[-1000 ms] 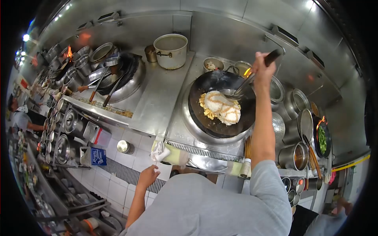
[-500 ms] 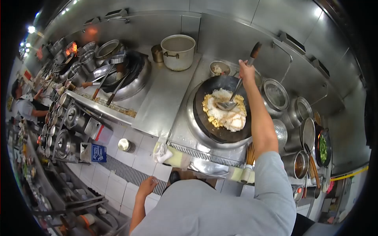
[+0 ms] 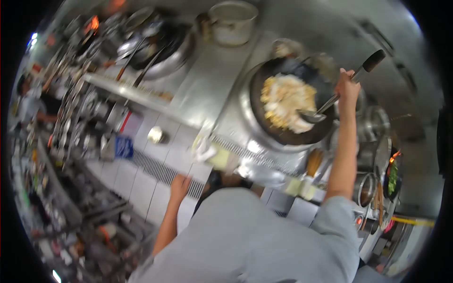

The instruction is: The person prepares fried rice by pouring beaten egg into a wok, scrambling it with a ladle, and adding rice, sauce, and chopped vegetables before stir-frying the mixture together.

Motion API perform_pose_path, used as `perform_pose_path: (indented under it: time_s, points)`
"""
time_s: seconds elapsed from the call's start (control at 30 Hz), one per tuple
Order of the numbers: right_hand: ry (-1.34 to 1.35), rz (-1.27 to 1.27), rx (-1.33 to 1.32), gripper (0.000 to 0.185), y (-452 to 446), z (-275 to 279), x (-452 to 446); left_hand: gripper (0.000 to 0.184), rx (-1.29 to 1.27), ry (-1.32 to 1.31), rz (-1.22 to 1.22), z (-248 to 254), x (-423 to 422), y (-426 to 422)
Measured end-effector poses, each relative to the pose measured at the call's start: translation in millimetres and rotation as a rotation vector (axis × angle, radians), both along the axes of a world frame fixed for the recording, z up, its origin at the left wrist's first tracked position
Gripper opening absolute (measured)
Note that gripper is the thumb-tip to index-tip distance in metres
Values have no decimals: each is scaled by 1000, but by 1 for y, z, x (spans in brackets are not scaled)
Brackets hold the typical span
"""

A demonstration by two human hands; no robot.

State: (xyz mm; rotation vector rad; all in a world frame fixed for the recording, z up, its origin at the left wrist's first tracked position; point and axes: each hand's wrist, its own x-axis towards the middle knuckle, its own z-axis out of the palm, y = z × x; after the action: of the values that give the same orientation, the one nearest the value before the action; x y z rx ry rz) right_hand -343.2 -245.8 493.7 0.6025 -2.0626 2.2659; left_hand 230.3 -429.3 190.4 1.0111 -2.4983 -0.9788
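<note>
My right hand [image 3: 348, 89] is closed round the handle of a metal ladle [image 3: 311, 116], whose dark grip end sticks out beyond the fist. The ladle's bowl rests at the right edge of a heap of white rice with yellow egg pieces [image 3: 289, 96]. That heap lies in a dark wok [image 3: 264, 127] on the stove. Down at my side, over the tiled floor, my left hand [image 3: 180, 186] hangs with nothing visible in it, its fingers loosely apart and somewhat blurred.
A large pot [image 3: 232, 23] stands behind the steel counter [image 3: 203, 85]. Another wok [image 3: 160, 52] with utensils sits left. A bamboo brush [image 3: 314, 162] lies at the stove's front. Greens fill a pan [image 3: 392, 179] at far right, with flame near it. A co-worker [image 3: 30, 106] stands far left.
The ladle has moved from the middle of the rice to its right edge, and my right hand is farther right. The whole view has shifted and blurred.
</note>
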Motion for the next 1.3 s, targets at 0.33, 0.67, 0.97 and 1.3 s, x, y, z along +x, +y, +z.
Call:
perform_pose_path:
  time_s: [0.33, 0.67, 0.97, 1.3]
  points:
    - [-102, 95, -194, 19, 17, -38, -24, 86, -268, -196, -148, 29, -115, -24]
    - [-82, 62, -279, 32, -34, -25, 4, 75, -289, -427, -256, -14, -146, -43]
    - [-33, 111, -117, 25, -77, -72, -14, 46, 1656, 503, 181, 46, -157, -15]
    - [32, 168, -72, 23, -56, -40, -71, 50, 1829, 345, -11, 77, -269, 63]
